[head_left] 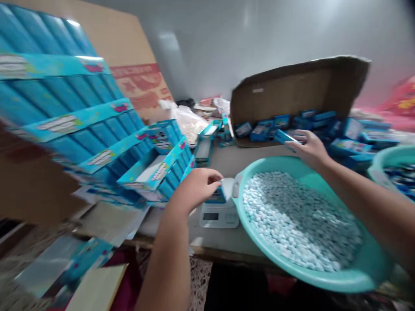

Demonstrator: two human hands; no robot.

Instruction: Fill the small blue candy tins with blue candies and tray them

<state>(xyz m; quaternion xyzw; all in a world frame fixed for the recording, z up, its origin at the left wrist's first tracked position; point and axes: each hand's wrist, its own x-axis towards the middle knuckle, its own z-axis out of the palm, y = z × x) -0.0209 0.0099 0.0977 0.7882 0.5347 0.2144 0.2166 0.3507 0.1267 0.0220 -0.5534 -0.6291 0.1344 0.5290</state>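
My left hand [202,185] is closed around the top of a small blue box [218,196], which sits on or just above the white kitchen scale [219,217]. Its fingers partly hide that box. Over the far rim of a turquoise basin [363,276], my right hand [309,149] grips another small blue box [285,139] in front of the cardboard carton [298,90]. Small pale-blue pieces [292,224] fill much of the basin. The scale's display is too blurred to read.
Tiered display trays of blue boxes [74,121] rise at the left, with a part-filled display tray [162,172] beside them. Several blue boxes [262,129] lie inside the carton. A second basin [378,166] stands at the right edge, and a plastic bag [184,123] lies behind.
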